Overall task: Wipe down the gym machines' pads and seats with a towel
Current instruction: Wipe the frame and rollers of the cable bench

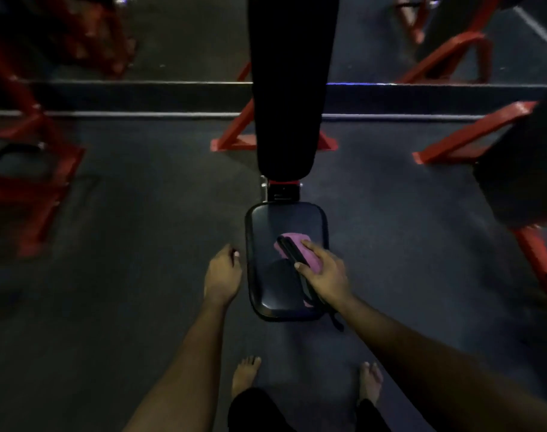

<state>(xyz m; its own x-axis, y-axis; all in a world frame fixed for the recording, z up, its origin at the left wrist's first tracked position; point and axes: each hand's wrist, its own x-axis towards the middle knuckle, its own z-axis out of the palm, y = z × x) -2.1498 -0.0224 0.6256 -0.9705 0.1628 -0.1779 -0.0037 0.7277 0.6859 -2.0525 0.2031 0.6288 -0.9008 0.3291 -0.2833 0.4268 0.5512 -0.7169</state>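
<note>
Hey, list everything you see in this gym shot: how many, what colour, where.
seat pad: one, black, centre
back pad: one, black, beyond the seat pad, up to the top edge
towel: one, pink, on the seat pad
strap-like band: one, black, across the towel
machine frames: several, red, left, right and behind
floor: one, dark grey, all around
feet: two, bare, bottom centre
left hand: one, beside the seat pad's left edge, holding nothing
right hand: one, holds the towel on the seat pad
</note>
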